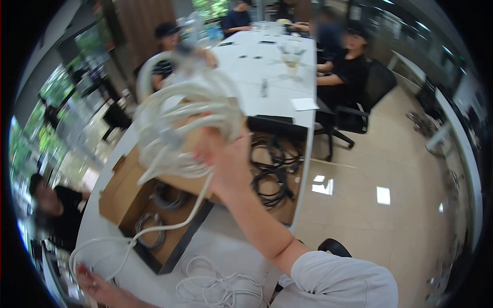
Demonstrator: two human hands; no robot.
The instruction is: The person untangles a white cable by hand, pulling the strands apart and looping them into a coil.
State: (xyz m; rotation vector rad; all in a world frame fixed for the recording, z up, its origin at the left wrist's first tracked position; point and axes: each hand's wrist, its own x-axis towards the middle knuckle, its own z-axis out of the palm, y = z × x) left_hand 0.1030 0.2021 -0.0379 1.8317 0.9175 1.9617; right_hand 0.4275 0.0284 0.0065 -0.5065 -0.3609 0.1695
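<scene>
My right hand (pixel 223 154) is raised over the table, its fingers closed around a thick coil of white cable (pixel 177 110). The coil is smeared by motion. From it a white strand (pixel 197 208) hangs down and loops to the lower left. There my left hand (pixel 100 288) holds that strand near the fingertips, though the exact grip is small and blurred. Below the coil lies a brown cardboard box (pixel 120 208) with grey cable coils (pixel 150 230) inside. A loose tangle of thin white cable (pixel 221 287) rests on the table between my arms.
Black cable coils (pixel 272 187) lie in a second box at the right. The long white table (pixel 251 97) stretches away, bearing a paper sheet (pixel 304 104) and a cup (pixel 291 66). Several people sit around it; one (pixel 64 210) is at the left. An office chair (pixel 377 92) stands right.
</scene>
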